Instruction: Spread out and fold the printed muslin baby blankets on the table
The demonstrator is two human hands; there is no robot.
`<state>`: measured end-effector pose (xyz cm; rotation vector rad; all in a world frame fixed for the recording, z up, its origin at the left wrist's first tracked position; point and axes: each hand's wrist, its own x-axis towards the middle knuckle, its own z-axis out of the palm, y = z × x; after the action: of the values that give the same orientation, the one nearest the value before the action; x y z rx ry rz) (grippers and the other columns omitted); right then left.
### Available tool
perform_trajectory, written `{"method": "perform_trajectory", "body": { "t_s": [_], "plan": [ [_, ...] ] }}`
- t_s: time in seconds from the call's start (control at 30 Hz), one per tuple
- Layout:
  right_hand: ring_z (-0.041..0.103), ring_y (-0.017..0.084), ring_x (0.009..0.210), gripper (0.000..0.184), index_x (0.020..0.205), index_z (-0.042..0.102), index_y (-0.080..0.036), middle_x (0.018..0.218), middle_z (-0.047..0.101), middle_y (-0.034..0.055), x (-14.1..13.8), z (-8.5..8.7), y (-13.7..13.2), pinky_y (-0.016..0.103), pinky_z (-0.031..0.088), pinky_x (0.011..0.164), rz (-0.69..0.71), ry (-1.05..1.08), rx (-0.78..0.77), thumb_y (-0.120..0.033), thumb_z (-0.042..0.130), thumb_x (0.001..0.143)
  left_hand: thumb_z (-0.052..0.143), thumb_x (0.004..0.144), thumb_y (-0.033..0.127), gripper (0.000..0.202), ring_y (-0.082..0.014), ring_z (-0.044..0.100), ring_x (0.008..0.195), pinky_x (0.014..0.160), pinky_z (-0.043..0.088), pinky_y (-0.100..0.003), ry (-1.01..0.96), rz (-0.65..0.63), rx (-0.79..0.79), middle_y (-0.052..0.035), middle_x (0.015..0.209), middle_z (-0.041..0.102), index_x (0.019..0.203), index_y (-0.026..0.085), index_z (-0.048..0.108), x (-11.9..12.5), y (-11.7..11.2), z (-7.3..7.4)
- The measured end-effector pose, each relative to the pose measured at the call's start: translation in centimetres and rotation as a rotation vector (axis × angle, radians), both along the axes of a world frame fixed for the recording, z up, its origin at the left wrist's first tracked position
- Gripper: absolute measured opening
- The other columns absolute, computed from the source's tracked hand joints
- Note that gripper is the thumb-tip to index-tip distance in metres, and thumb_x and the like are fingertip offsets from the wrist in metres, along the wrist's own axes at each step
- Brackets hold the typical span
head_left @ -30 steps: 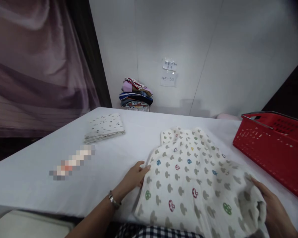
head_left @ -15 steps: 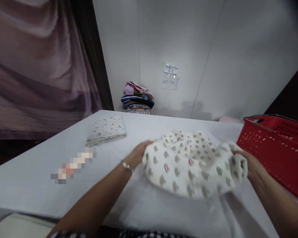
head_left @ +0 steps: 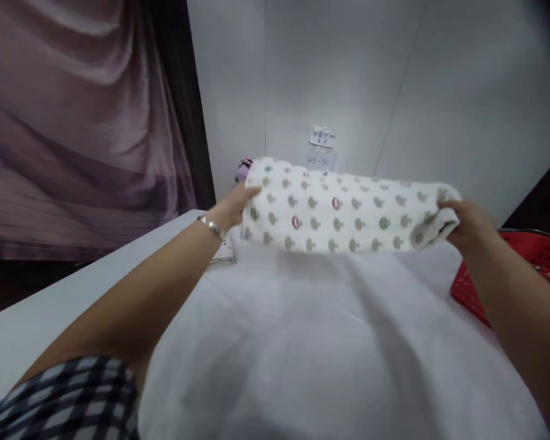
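Note:
A white cloth with a mushroom print (head_left: 348, 211) is stretched sideways in the air above the table. My left hand (head_left: 236, 205) is closed on its left end, the fingertips lying over the front. At the other end, my right hand (head_left: 462, 220) grips the cloth where its edge curls into a rolled fold. Below the print spreads a wide, slightly blurred white fabric (head_left: 321, 342); whether it belongs to the held cloth or covers the table, I cannot tell. Behind my left wrist, a folded patterned cloth (head_left: 224, 252) is mostly hidden.
A red plastic basket (head_left: 476, 293) stands at the right, partly behind my right forearm. The white table (head_left: 64, 330) extends to the left. Paper labels (head_left: 321, 160) are stuck on the back wall. A pink curtain (head_left: 73, 122) hangs at the left.
Both hands have risen and moved farther from me with the printed cloth. It was bunched low over the table and is now pulled out into a long band. The view has shifted a little.

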<state>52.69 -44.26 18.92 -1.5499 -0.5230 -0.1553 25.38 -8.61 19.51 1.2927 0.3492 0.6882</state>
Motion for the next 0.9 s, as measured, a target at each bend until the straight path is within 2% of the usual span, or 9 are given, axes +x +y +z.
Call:
{"method": "perform_trajectory", "body": {
  "t_s": [0.1, 0.17, 0.27, 0.33, 0.43, 0.6, 0.73, 0.83, 0.9],
  "plan": [
    [0.054, 0.007, 0.051, 0.021, 0.089, 0.060, -0.001, 0.065, 0.064, 0.0044, -1.6, -6.7, -0.8, 0.028, 0.041, 0.063, 0.101, 0.400, -0.127, -0.016, 0.049, 0.080, 0.064, 0.071, 0.014, 0.028, -0.0266, 0.064, 0.088, 0.081, 0.049, -0.043, 0.311, -0.119, -0.189, -0.0129, 0.084, 0.069, 0.098, 0.009, 0.061, -3.6, -2.0, -8.2],
    [0.057, 0.012, 0.052, 0.018, 0.087, 0.062, -0.008, 0.062, 0.064, 0.0035, -2.5, -11.5, -1.5, 0.029, 0.043, 0.061, 0.132, 0.467, -0.235, -0.014, 0.052, 0.073, 0.073, 0.063, 0.020, 0.031, -0.0255, 0.064, 0.085, 0.078, 0.050, -0.038, 0.472, -0.197, -0.261, -0.0106, 0.081, 0.069, 0.091, 0.011, 0.062, -5.8, -3.7, -13.4],
    [0.060, 0.021, 0.056, 0.020, 0.078, 0.065, -0.014, 0.058, 0.064, 0.0046, -3.1, -17.2, -3.0, 0.034, 0.046, 0.058, 0.077, 0.465, -0.441, -0.014, 0.058, 0.060, 0.078, 0.056, 0.027, 0.035, -0.0241, 0.064, 0.079, 0.071, 0.049, -0.033, 0.576, -0.188, -0.283, -0.0095, 0.077, 0.069, 0.083, 0.012, 0.061, -8.3, -5.9, -18.4],
    [0.063, 0.026, 0.070, 0.023, 0.077, 0.067, -0.017, 0.071, 0.068, 0.0080, -3.7, -19.1, -3.5, 0.038, 0.048, 0.067, 0.002, 0.372, -0.519, -0.015, 0.061, 0.054, 0.077, 0.057, 0.032, 0.040, -0.0222, 0.064, 0.077, 0.068, 0.049, -0.031, 0.602, -0.140, -0.284, -0.0070, 0.081, 0.069, 0.088, 0.014, 0.059, -9.5, -7.1, -19.7],
    [0.058, 0.031, 0.098, 0.033, 0.092, 0.070, -0.020, 0.109, 0.065, 0.0104, -7.0, -19.7, -2.7, 0.043, 0.045, 0.083, 0.028, 0.118, -0.605, -0.025, 0.063, 0.060, 0.073, 0.063, 0.040, 0.046, -0.0214, 0.063, 0.081, 0.068, 0.047, -0.029, 0.623, -0.100, -0.276, -0.0052, 0.090, 0.068, 0.100, 0.018, 0.056, -10.9, -8.6, -19.7],
    [0.047, 0.028, 0.119, 0.049, 0.128, 0.053, -0.031, 0.134, 0.050, 0.0029, -19.1, -19.5, 1.8, 0.043, 0.044, 0.091, 0.705, -0.044, -0.733, -0.046, 0.052, 0.081, 0.067, 0.067, 0.050, 0.043, -0.0167, 0.059, 0.073, 0.059, 0.043, -0.024, 0.603, -0.086, -0.300, -0.0024, 0.082, 0.065, 0.094, 0.018, 0.057, -12.2, -11.4, -19.9],
    [0.041, 0.029, 0.124, 0.068, 0.137, 0.044, -0.026, 0.138, 0.046, 0.0068, -26.0, -20.6, 5.7, 0.045, 0.030, 0.105, 0.923, -0.332, -0.703, -0.043, 0.064, 0.075, 0.058, 0.071, 0.062, 0.046, -0.0091, 0.044, 0.053, 0.048, 0.032, -0.020, 0.466, -0.023, -0.329, 0.0036, 0.060, 0.053, 0.079, 0.016, 0.056, -12.1, -12.9, -21.2],
    [0.050, 0.027, 0.114, 0.048, 0.128, 0.053, -0.022, 0.127, 0.056, 0.0088, -27.2, -21.7, 8.3, 0.042, 0.036, 0.099, 0.868, -0.367, -0.672, -0.035, 0.054, 0.082, 0.055, 0.072, 0.065, 0.050, -0.0075, 0.040, 0.051, 0.046, 0.028, -0.019, 0.399, 0.024, -0.342, 0.0041, 0.059, 0.050, 0.079, 0.016, 0.054, -11.8, -13.5, -21.9],
    [0.058, 0.024, 0.098, 0.032, 0.107, 0.066, -0.021, 0.106, 0.066, 0.0070, -26.8, -22.1, 9.8, 0.039, 0.042, 0.089, 0.848, -0.290, -0.661, -0.033, 0.046, 0.085, 0.053, 0.073, 0.067, 0.051, -0.0071, 0.039, 0.049, 0.044, 0.027, -0.019, 0.394, 0.044, -0.322, 0.0046, 0.058, 0.048, 0.080, 0.016, 0.052, -11.6, -13.8, -22.1]
  ]
}}
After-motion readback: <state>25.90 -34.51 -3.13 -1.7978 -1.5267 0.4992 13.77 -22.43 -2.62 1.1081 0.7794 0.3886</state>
